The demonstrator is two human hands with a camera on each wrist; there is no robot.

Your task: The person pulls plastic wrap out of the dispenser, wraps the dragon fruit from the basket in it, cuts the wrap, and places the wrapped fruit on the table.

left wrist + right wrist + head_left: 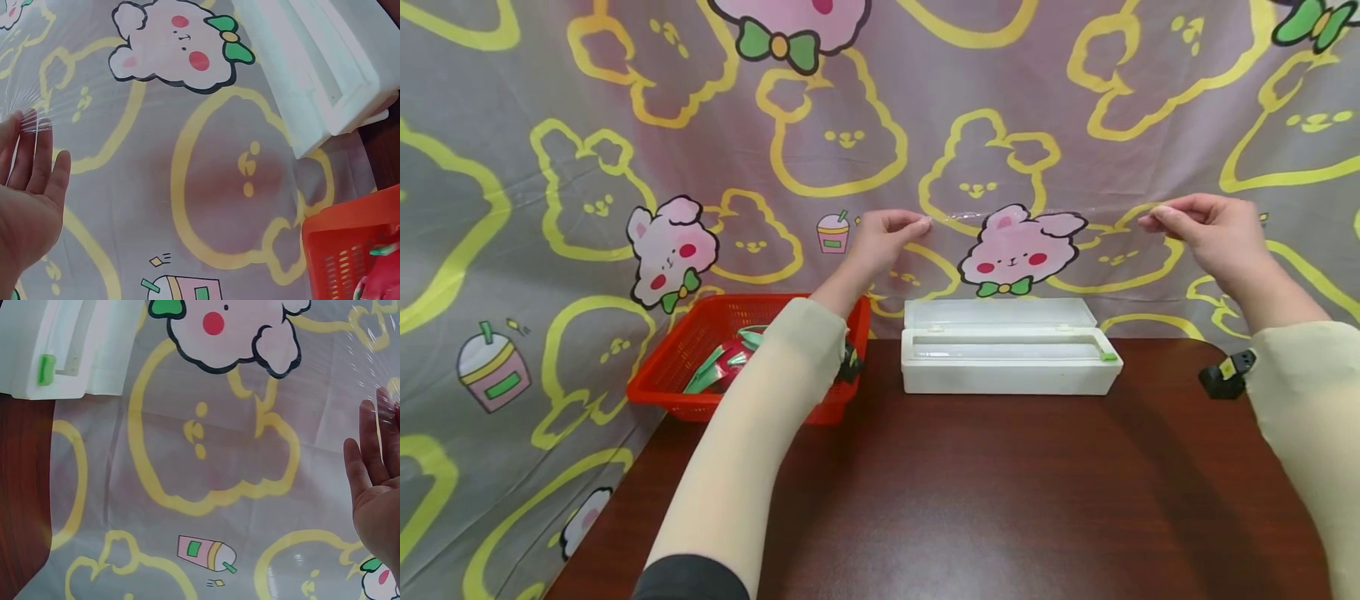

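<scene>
A thin clear sheet of plastic wrap (981, 215) hangs stretched between both hands, above and behind the table. My left hand (883, 237) pinches one corner between thumb and fingertips; creases in the film (28, 103) fan out from that pinch in the left wrist view. At the other corner my right hand (1217, 233) grips the film the same way, with shiny wrinkles in the wrap (369, 353) showing in the right wrist view. Below and between the hands stands a white wrap dispenser (1011, 378), its lid (1000, 313) raised and a clear roll inside.
A red plastic basket (655, 387) stands left of the dispenser, partly behind my left forearm, with red and green items (722, 367) in it. The dark wooden table (1000, 492) extends toward me. A patterned cloth (880, 108) hangs along the back. A green slider (1107, 357) sits on the dispenser's right end.
</scene>
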